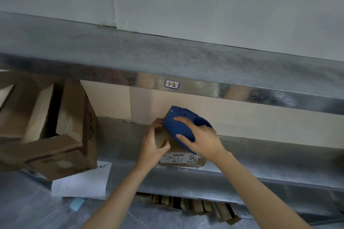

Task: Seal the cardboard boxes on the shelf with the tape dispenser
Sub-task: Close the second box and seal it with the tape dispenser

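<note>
A small cardboard box (179, 159) with a white printed label on its front sits on the metal shelf (260, 160). My left hand (153, 144) grips the box's left top edge, thumb on top. My right hand (202, 138) holds a blue tape dispenser (179, 125) pressed on the box top, its nose pointing toward the back wall. A large cardboard box (55, 130) with its top flaps open stands on the same shelf at the left.
An upper metal shelf (167, 57) with a handwritten tag (172, 84) overhangs the work spot. A white paper sheet (81, 182) hangs from under the large box. Flattened cardboard pieces (195, 205) lie below the shelf on a floor covered with plastic sheet.
</note>
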Motion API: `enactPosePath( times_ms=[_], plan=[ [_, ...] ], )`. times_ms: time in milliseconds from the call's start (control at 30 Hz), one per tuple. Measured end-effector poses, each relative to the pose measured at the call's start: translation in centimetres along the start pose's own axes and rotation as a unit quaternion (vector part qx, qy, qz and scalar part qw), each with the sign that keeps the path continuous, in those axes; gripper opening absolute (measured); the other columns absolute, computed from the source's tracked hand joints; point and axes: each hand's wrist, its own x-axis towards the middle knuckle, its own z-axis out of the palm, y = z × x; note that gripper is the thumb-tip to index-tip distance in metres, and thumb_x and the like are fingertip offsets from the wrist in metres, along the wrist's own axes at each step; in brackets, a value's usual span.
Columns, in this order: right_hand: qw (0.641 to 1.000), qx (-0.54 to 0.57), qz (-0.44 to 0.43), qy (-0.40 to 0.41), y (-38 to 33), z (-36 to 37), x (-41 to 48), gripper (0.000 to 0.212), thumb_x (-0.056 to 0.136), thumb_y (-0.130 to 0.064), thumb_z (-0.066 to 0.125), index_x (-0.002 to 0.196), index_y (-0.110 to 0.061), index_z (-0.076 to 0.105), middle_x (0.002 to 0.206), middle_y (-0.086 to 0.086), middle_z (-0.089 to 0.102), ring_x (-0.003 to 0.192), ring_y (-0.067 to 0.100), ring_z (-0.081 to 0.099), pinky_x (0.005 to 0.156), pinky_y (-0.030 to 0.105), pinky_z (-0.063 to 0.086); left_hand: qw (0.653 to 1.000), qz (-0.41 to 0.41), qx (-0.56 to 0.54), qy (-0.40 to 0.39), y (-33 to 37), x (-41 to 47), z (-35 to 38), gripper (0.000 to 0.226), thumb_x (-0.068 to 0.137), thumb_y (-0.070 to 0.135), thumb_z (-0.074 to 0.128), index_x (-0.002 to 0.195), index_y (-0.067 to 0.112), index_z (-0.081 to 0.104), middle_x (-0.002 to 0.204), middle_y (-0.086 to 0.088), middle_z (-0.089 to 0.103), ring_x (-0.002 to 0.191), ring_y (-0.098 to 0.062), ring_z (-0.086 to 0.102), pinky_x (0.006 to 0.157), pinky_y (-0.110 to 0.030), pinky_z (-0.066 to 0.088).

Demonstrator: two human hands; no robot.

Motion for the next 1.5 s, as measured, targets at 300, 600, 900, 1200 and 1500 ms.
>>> enactPosePath(
  times_ms=[300,600,900,1200,1500],
  plan=[
    [0.999,-0.023,-0.042,0.021,0.5,-1.5,0.7,0.059,0.093,-0.054,0.057,0.141,-0.055,0.023,0.074,-0.002,0.067,0.053,0.015,0.054,0.051,0.033,0.051,0.998,0.012,0.029,-0.048,1.3,2.6,-3.8,0.042,0.081,0.013,0.077,0.116,0.03,0.06,0.117,0.012,0.064,0.113,0.004,0.055,0.096,-0.011,0.039],
    [0.984,-0.069,-0.164,0.031,0.0,-3.7,0.0,0.054,0.091,-0.056,0.044,0.142,-0.045,0.034,0.045,-0.008,0.039,0.037,0.011,0.034,0.037,0.025,0.035,0.994,-0.023,0.04,-0.098,4.7,5.3,-8.5,0.037,0.092,0.019,0.069,0.125,0.035,0.061,0.12,0.028,0.06,0.11,0.017,0.053,0.093,-0.013,0.04],
    [0.971,-0.081,-0.223,0.034,-0.4,-3.7,-1.2,0.052,0.094,-0.051,0.046,0.144,-0.039,0.037,0.046,-0.008,0.028,0.043,0.01,0.026,0.037,0.028,0.038,0.973,-0.044,-0.017,-0.224,6.7,5.1,-8.6,0.05,0.092,-0.012,0.052,0.128,0.021,0.063,0.118,0.031,0.066,0.116,0.007,0.059,0.098,-0.011,0.043],
    [0.971,-0.06,-0.229,0.033,-0.2,-3.6,-1.5,0.056,0.097,-0.052,0.046,0.148,-0.042,0.026,0.045,-0.004,0.042,0.041,0.013,0.039,0.039,0.034,0.044,0.972,-0.07,-0.024,-0.221,6.7,4.3,-8.1,0.034,0.095,-0.007,0.054,0.106,0.021,0.069,0.101,0.022,0.072,0.103,0.004,0.064,0.088,-0.01,0.045],
    [0.97,-0.043,-0.234,0.043,-0.4,-3.6,-2.0,0.056,0.095,-0.05,0.051,0.147,-0.039,0.034,0.048,-0.006,0.043,0.046,0.009,0.029,0.042,0.029,0.042,0.956,-0.126,-0.107,-0.242,7.6,4.0,-7.8,0.037,0.102,-0.001,0.045,0.123,0.024,0.064,0.121,0.01,0.07,0.116,-0.003,0.062,0.089,-0.017,0.05]
  ],
)
